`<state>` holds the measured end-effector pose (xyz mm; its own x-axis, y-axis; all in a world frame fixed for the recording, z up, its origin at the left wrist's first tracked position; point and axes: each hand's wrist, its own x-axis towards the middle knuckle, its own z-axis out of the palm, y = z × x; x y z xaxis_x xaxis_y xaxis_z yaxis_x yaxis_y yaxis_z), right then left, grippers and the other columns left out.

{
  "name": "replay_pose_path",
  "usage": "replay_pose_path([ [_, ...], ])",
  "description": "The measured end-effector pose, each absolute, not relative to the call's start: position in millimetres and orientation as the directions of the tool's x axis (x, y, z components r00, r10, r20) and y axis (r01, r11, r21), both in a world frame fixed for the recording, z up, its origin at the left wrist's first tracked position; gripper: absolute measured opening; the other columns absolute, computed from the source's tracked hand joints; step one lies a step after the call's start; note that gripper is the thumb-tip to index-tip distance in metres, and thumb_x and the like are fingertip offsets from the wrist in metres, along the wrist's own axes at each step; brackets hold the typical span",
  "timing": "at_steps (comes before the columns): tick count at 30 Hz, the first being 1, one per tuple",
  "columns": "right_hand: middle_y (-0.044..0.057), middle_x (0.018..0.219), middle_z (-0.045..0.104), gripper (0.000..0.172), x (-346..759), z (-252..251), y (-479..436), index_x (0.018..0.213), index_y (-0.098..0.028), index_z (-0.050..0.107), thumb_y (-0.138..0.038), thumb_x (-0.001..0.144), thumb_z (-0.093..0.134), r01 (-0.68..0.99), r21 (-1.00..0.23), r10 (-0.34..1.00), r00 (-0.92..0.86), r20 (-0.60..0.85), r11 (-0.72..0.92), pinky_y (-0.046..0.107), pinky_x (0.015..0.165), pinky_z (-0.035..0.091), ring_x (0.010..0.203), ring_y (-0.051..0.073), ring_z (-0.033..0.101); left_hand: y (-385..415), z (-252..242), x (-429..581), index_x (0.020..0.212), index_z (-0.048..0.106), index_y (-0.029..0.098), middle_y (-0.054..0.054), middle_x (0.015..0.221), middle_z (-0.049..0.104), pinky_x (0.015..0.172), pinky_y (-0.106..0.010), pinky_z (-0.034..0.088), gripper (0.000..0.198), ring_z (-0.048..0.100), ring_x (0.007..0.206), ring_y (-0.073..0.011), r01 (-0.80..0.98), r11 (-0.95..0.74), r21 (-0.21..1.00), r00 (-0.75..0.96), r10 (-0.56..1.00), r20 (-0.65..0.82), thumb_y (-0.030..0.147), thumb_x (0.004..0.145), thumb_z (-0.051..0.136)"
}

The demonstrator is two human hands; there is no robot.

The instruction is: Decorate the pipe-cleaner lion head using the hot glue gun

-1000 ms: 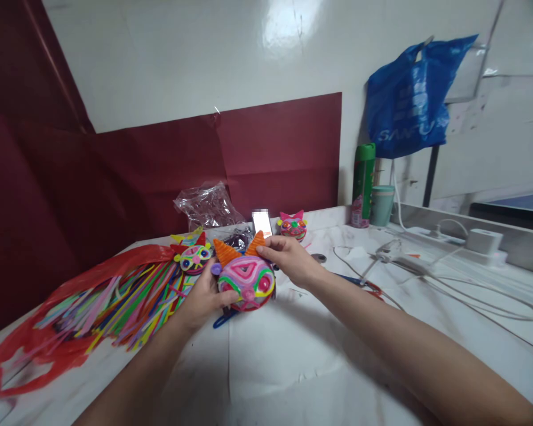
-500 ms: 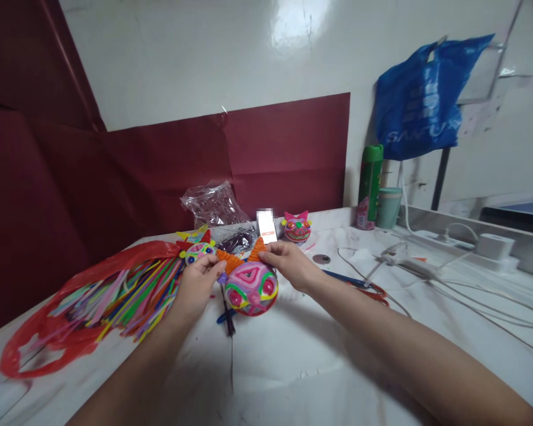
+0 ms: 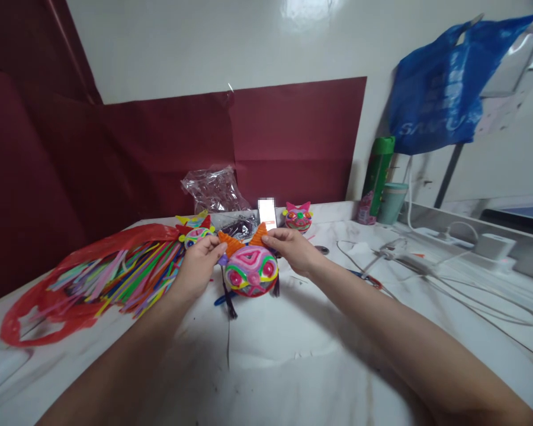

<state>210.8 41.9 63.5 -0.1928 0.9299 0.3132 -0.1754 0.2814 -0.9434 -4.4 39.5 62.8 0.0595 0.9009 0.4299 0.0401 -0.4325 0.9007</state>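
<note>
A colourful pipe-cleaner animal head faces me at the middle of the table, with pink eyes, two orange ears and dark tassels hanging on both sides. My left hand is closed, thumb and fingers at the edge of the left orange ear, just above a purple tuft. Between the thumb and fingers of my right hand is the right orange ear. A blue piece lies beside the left tassel.
Loose pipe cleaners lie on a red plastic bag at left. Two similar heads stand behind, one with pink ears. A phone, clear plastic wrap, pliers-like tool, cables and a green can surround the work.
My view has shifted, so the animal head and hands appear a little higher. The right tassel now shows below the head's right side. Both hands keep their hold on the ears.
</note>
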Motion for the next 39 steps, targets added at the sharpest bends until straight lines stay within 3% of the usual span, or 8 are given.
replay_pose_path([
  [15,-0.003,0.062,0.067,0.026,215,68,36,0.065,-0.019,0.072,-0.044,0.063,0.082,-0.147,-0.943,0.922,-0.212,0.325,0.298,0.03,0.068,0.042,0.062,0.013,0.055,33,67,-2,0.073,0.061,0.019,0.003,0.068,0.054,0.064,-0.025,0.04,0.017,0.048,0.066,-0.0126,0.039,-0.472,0.881,-0.016,0.881,0.473,0.032,0.07,0.071],
  [27,-0.003,0.059,0.065,0.03,210,65,39,0.066,-0.019,0.07,-0.046,0.063,0.081,-0.213,-0.926,0.935,-0.107,0.339,0.311,0.029,0.06,0.041,0.058,0.013,0.055,27,67,3,0.072,0.063,0.019,0.003,0.068,0.057,0.065,-0.025,0.042,0.016,0.051,0.066,-0.0131,0.051,-0.503,0.863,-0.044,0.862,0.505,0.032,0.069,0.072],
  [33,-0.003,0.061,0.067,0.032,203,85,30,0.065,-0.019,0.071,-0.048,0.058,0.083,-0.292,-0.888,0.921,-0.057,0.385,0.354,0.028,0.061,0.044,0.059,0.012,0.056,23,96,5,0.069,0.065,0.019,0.003,0.063,0.056,0.057,-0.023,0.04,0.015,0.049,0.06,-0.0116,0.117,-0.589,0.8,-0.037,0.802,0.596,0.032,0.067,0.073],
  [39,-0.002,0.062,0.068,0.033,207,122,23,0.066,-0.018,0.073,-0.045,0.052,0.086,-0.32,-0.864,0.899,-0.07,0.432,0.39,0.026,0.058,0.042,0.058,0.011,0.056,38,132,7,0.074,0.067,0.019,0.002,0.068,0.063,0.06,-0.022,0.043,0.014,0.054,0.062,-0.0112,0.015,-0.657,0.754,-0.03,0.753,0.657,0.03,0.069,0.073],
])
